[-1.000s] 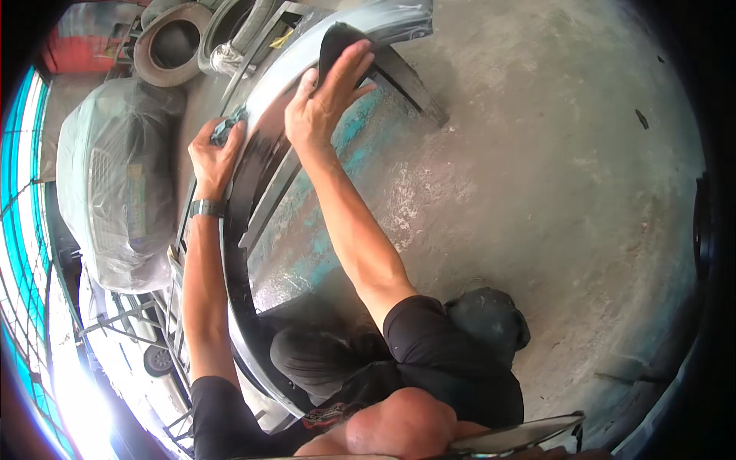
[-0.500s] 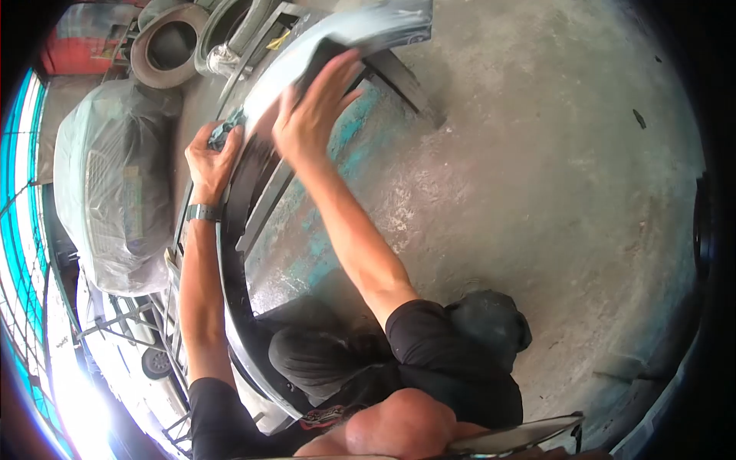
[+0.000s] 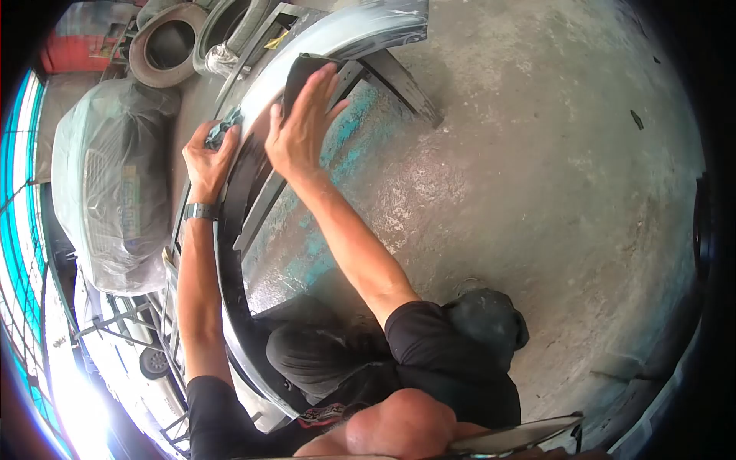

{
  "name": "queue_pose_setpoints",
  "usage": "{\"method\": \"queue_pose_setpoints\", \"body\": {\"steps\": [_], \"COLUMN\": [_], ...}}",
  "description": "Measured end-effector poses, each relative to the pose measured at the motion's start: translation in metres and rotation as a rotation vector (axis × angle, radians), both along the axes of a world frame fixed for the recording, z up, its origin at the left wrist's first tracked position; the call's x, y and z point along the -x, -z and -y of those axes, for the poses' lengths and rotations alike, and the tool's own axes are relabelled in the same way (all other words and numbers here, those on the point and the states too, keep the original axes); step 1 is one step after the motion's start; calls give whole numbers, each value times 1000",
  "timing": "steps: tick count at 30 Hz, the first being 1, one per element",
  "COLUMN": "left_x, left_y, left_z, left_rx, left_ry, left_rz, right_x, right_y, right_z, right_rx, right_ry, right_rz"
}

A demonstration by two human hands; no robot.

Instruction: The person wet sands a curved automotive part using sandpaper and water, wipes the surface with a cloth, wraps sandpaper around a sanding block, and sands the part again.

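Observation:
A long curved car bumper [image 3: 264, 80], pale grey on top with darker patches, arcs across the view. My right hand [image 3: 300, 138] lies over it with fingers stretched out, pressing a dark sheet of sandpaper [image 3: 299, 75] against its surface. The sheet's underside is hidden. At the bumper's outer edge, my left hand [image 3: 205, 165] is closed around a crumpled blue-grey rag [image 3: 222, 132]. A watch sits on the left wrist.
Dark metal stand legs [image 3: 399, 84] support the bumper. Tyres [image 3: 165, 46] lie at the upper left, near a plastic-covered vehicle [image 3: 115, 184]. The concrete floor [image 3: 537, 169] has turquoise paint stains. My bent knee [image 3: 307, 360] is close to the bumper's near end.
My right hand and the sandpaper have slid back along the bumper, toward me and slightly left. My left hand stays almost in place with the rag.

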State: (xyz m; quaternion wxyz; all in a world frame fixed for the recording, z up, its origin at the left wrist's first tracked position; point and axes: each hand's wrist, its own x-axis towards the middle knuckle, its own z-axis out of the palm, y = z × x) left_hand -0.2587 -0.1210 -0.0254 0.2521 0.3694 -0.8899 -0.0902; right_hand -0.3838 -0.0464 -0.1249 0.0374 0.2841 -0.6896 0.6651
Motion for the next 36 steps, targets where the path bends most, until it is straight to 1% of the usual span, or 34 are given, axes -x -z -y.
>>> {"method": "queue_pose_setpoints", "body": {"steps": [1,4,5,6,7,8,9,11,13,15,18,19,21,24,26,27,29,30,31,33,35,36], "left_x": [3,-2,3,2,5,4,3,5,6,6,5,5,5,5,2,2,4,4,4,5,2,2], "left_y": [-3,-8,-11,-7,-7,-8,-9,-11,-11,-11,-9,-9,-9,-8,-9,-11,-6,-5,-7,-9,-5,-5], "left_z": [-2,-10,-10,-4,-5,-8,-10,-13,-13,-13,-10,-10,-11,-9,-9,-9,-8,-7,-7,-8,-7,-6], "left_rx": [5,-52,-72,7,-26,-61,-95,-76,-75,-82,-61,-50,-45,-48,-34,-22,3,-8,-16,-21,-17,30], "left_ry": [-11,-97,-119,-39,-50,-67,-88,-77,-81,-73,-75,-76,-73,-71,-86,-92,-59,-66,-75,-46,-19,-33], "left_rz": [12,64,65,31,27,31,37,41,45,30,15,13,7,4,10,16,6,9,13,-1,-34,-3], "right_x": [13,91,102,106,104,100,93,71,60,53,32,23,10,3,9,14,13,7,-4,5,70,101], "right_y": [5,-5,-10,-8,2,17,22,23,18,13,7,12,16,16,10,-1,-13,-13,-21,-12,-15,-18], "right_z": [3,-17,-30,-42,-48,-44,-43,-38,-27,-21,-21,-20,-27,-43,-42,-37,-15,-2,7,7,8,3], "right_rx": [-6,34,278,380,478,384,277,63,58,-74,-76,-78,-152,175,265,301,200,153,166,99,217,207], "right_ry": [53,227,244,264,283,344,305,228,240,190,123,108,45,-63,-4,17,8,-57,-11,20,195,316], "right_rz": [-26,296,401,354,312,206,202,200,110,124,89,39,23,235,224,236,107,2,-8,-22,167,211]}}
